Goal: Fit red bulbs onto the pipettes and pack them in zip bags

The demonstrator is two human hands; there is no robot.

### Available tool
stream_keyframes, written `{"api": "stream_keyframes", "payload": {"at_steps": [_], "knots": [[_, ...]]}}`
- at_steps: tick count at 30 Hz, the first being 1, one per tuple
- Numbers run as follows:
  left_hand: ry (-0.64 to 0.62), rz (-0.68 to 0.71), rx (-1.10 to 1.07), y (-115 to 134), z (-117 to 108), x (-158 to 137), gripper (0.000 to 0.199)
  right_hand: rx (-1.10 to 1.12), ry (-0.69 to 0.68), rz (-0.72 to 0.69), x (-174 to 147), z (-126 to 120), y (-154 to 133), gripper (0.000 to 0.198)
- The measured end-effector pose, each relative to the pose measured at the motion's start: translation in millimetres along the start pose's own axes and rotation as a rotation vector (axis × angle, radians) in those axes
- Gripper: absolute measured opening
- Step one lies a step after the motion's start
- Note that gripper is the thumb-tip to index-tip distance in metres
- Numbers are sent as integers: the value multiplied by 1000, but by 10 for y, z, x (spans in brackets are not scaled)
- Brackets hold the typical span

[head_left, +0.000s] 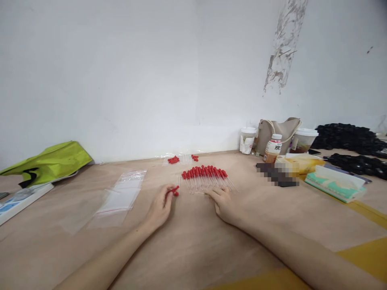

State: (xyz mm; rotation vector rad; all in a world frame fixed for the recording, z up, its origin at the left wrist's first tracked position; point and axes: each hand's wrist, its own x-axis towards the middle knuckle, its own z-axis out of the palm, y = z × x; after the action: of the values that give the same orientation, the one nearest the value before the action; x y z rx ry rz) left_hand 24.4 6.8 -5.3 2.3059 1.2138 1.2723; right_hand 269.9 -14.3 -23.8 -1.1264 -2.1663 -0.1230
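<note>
Two hands at frame centre on tabletop (193, 241): left hand (160, 207) fingers pinched on red-capped dropper (174, 190); right hand (225, 203) fingers spread flat, touching row of droppers (205, 177) just above.

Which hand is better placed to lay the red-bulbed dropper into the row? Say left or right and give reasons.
Left, probably. The left hand pinches a red-bulbed dropper just beside the row of droppers, while the right hand rests flat at the row's near edge.

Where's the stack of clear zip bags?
Head view, left of centre: clear zip bags lie flat on the table, left of the left hand.
</note>
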Motion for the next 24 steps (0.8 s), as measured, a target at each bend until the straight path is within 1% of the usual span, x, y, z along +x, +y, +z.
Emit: {"api": "stream_keyframes", "payload": {"at_steps": [3, 4, 6, 8, 11, 13, 16, 18, 24], "knots": [[-200, 31, -53, 191, 96, -112, 19, 69, 55, 31, -60, -16, -43, 27], [-244, 18, -71, 220, 118, -137, 18, 83, 57, 36, -64, -26, -66, 24], [-283, -30, -117, 236, 150, -162, 15, 88, 44, 32, -62, -50, -117, 20], [-277, -92, -163, 216, 171, -162, 13, 75, 21, 26, -57, -72, -162, 18], [-260, -170, -200, 174, 191, -145, 22, 61, -9, 35, -54, -94, -210, 19], [-239, -189, -226, 162, 197, -138, 25, 59, -23, 39, -52, -100, -232, 20], [-201, -165, -281, 176, 191, -133, 21, 64, -31, 37, -42, -100, -256, 20], [-199, -137, -270, 203, 175, -129, 19, 75, -23, 39, -34, -100, -271, 21], [-245, -80, -73, 269, 140, -117, 14, 89, -2, 31, -26, -105, -296, 21]]}}
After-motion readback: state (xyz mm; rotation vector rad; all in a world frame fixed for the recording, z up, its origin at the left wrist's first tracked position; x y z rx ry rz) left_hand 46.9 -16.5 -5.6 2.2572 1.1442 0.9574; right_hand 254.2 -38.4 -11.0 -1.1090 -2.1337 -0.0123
